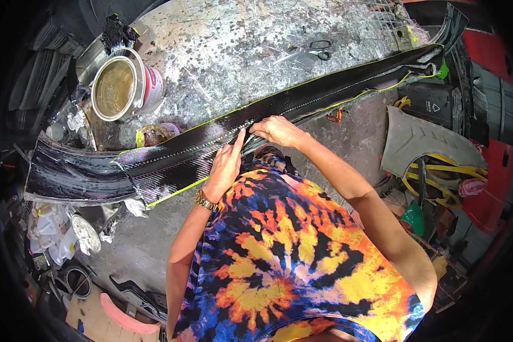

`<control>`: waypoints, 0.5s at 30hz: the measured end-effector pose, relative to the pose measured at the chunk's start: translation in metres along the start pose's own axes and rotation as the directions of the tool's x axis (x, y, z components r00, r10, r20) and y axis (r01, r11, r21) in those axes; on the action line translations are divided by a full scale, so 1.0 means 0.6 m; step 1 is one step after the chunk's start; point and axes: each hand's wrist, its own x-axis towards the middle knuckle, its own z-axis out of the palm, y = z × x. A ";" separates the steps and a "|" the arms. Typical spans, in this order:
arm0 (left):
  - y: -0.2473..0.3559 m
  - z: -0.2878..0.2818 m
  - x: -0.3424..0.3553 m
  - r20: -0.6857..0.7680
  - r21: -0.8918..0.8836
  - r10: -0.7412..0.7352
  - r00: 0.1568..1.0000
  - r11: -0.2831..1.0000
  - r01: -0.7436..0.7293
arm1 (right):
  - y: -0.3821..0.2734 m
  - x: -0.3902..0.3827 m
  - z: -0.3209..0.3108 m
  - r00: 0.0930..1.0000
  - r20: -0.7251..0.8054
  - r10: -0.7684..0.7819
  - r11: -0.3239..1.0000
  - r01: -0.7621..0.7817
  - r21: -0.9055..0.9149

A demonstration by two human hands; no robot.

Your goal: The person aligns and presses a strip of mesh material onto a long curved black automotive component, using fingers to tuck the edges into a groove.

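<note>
A long strip of black carbon fibre cloth [194, 135] with yellow-green edges lies over a long, dark, curved mould [80, 174], whose bare left end sticks out beyond the cloth. My left hand [225, 165] rests on the strip near its middle, fingers stretched out and the pointing finger reaching up toward the light lengthwise line in the weave. Just right of it, my right hand [276, 131] has its fingers bent and its thumb tucked under, closed on the cloth's near edge. A watch [204, 200] is on my left wrist.
On the stained table [228, 51] stand a metal bucket [114, 88] of brownish content and, farther right, black-handled scissors [319, 48]. A small orange tool [337, 115] lies beyond my right forearm. A grey fender panel [427, 142] stands at the right. Tubs and plastic waste crowd the lower left.
</note>
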 end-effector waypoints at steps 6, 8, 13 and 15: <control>0.003 0.002 0.002 0.007 -0.007 0.000 1.000 1.000 0.000 | 0.000 -0.003 0.005 0.999 -0.002 -0.037 0.999 0.037 0.007; 0.003 0.001 0.000 0.012 0.014 -0.005 1.000 1.000 0.005 | -0.008 -0.006 0.007 0.995 -0.021 -0.102 0.995 0.102 -0.003; 0.006 0.001 -0.003 -0.001 -0.012 -0.027 1.000 1.000 0.027 | -0.010 0.000 0.020 0.981 -0.003 -0.193 0.981 0.193 -0.020; 0.007 0.001 -0.006 -0.034 -0.041 -0.021 0.999 0.999 0.020 | -0.009 0.003 0.021 0.987 0.068 -0.143 0.989 0.146 -0.038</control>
